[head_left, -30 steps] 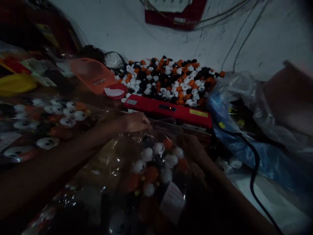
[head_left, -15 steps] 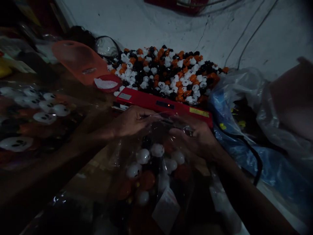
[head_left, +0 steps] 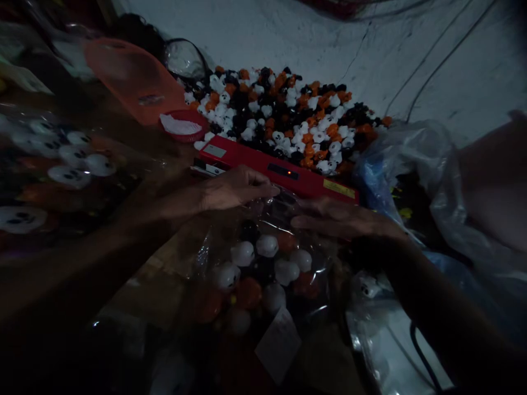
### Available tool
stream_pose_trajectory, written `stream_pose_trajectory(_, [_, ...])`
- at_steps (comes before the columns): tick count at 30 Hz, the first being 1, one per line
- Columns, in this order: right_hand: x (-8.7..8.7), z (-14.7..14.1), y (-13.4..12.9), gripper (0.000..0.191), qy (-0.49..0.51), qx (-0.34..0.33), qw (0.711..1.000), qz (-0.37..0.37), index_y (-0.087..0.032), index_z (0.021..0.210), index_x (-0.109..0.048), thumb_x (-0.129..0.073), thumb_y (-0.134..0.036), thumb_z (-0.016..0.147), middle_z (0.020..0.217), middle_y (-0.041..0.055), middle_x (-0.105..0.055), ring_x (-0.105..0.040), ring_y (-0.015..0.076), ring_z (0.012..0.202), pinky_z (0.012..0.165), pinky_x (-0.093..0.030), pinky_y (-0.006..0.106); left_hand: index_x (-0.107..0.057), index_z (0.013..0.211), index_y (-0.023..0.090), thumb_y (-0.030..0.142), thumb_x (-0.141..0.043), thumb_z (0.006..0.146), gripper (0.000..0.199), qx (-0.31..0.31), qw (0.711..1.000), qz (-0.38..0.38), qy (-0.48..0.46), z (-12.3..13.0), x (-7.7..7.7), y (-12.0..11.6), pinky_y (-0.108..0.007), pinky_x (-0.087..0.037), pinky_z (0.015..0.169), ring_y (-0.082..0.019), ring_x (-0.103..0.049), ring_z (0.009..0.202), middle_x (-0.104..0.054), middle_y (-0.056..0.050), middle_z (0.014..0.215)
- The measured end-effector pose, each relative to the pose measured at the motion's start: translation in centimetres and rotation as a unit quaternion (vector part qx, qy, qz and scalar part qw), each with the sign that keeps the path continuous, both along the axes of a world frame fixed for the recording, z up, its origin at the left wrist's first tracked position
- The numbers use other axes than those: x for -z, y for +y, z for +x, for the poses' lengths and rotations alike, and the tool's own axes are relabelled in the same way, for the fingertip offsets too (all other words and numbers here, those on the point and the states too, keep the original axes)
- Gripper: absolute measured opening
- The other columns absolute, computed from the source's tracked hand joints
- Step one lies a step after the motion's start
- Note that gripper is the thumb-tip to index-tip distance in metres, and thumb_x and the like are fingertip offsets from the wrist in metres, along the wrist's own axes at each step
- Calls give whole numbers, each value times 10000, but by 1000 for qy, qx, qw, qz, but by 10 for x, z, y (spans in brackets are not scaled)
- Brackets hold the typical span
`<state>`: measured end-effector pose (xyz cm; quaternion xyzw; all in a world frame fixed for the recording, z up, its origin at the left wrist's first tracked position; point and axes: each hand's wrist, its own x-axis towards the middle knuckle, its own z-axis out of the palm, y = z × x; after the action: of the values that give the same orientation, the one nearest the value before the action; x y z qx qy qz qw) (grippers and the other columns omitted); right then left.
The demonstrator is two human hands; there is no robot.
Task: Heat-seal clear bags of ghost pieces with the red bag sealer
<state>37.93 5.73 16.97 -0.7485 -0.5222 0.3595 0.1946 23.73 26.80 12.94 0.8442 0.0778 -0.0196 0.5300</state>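
A clear plastic bag full of white, orange and black ghost and pumpkin figures lies before me, with a white paper label inside or on it. Its mouth end is at the front of a red bar-shaped machine, which looks like a bag sealer with a lit orange lamp. My left hand pinches the bag's upper edge between thumb and fingers. Across from it, my right hand has the other side of that edge between its long, nearly straight fingers and thumb. Darkness hides the exact fingertip contact.
Behind the machine, a big heap of small figures rests against the wall. An orange scoop-like container and a red basket stand at left. Another filled bag lies left; crumpled plastic sheeting is at right.
My right hand has straightened its fingers, and its wrist has swung outward to the right. The left hand stays on the bag's edge, closer to the machine. The view has shifted slightly.
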Motion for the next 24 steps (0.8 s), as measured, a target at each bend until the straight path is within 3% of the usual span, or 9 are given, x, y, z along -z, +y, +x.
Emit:
stream_pose_trajectory(2, [4, 4, 0, 434, 39, -49, 997, -50, -253, 1126, -686, -576, -576, 858, 985, 4, -696, -641, 165, 856, 692, -478, 209, -682, 786, 153, 605, -562, 829, 470, 1, 1000, 4, 12, 1, 2, 0, -213, -337, 493, -113, -555, 566, -649, -37, 684])
stream_pose_trajectory(5, [11, 10, 2, 433, 112, -74, 987, -87, -198, 1057, -706, -516, -555, 902, 914, 20, -702, -645, 153, 783, 631, -464, 197, -681, 782, 165, 571, -580, 830, 421, -1, 1000, -7, 20, 0, 0, 1, -211, -352, 502, -107, -551, 556, -651, -28, 678])
stream_pose_trajectory(8, [20, 13, 5, 375, 151, -98, 980, -88, -186, 1055, -708, -523, -481, 914, 926, 14, -704, -644, 142, 780, 633, -467, 191, -689, 796, 177, 522, -601, 831, 358, -2, 999, -30, 17, -2, 0, 2, -209, -362, 511, -107, -557, 568, -657, -22, 698])
stream_pose_trajectory(11, [30, 15, 8, 318, 180, -115, 975, -59, -192, 1026, -720, -586, -441, 880, 1001, 11, -703, -646, 159, 894, 748, -487, 207, -683, 967, 207, 466, -649, 807, 307, -33, 994, -101, -6, -6, 6, -4, -224, -441, 604, -142, -629, 728, -694, -32, 912])
stream_pose_trajectory(14, [37, 16, 11, 307, 212, -101, 971, -42, -186, 983, -727, -644, -441, 835, 974, 15, -709, -648, 159, 879, 757, -487, 217, -602, 1125, 228, 447, -677, 789, 409, -132, 979, -145, -57, -16, 11, -21, -257, -484, 678, -179, -642, 877, -656, -48, 1102])
stream_pose_trajectory(18, [40, 15, 14, 314, 218, -93, 969, -62, -161, 977, -722, -634, -432, 842, 831, 11, -703, -633, 141, 755, 671, -470, 209, -596, 965, 207, 483, -653, 805, 325, -316, 942, -49, -100, -38, 13, -54, -265, -463, 646, -167, -616, 805, -646, -31, 966])
stream_pose_trajectory(21, [40, 13, 16, 324, 210, -96, 971, -61, -148, 915, -721, -608, -446, 857, 825, 23, -703, -636, 151, 761, 672, -468, 217, -585, 991, 247, 400, -668, 802, 257, -417, 896, 23, -153, -52, 14, -67, -277, -456, 670, -153, -602, 791, -642, -6, 1002])
stream_pose_trajectory(23, [40, 11, 17, 319, 209, -85, 972, -60, -146, 921, -726, -618, -438, 849, 823, 25, -705, -636, 151, 749, 648, -465, 213, -578, 1001, 245, 359, -663, 798, 247, -469, 865, 18, -176, -58, 15, -67, -285, -460, 695, -158, -607, 800, -647, -7, 995])
stream_pose_trajectory(24, [40, 9, 17, 309, 207, -82, 973, -58, -147, 930, -729, -630, -425, 840, 832, 25, -707, -636, 151, 752, 643, -464, 211, -579, 1001, 238, 377, -658, 796, 260, -480, 863, 0, -157, -60, 15, -65, -291, -464, 699, -168, -615, 802, -655, -12, 970])
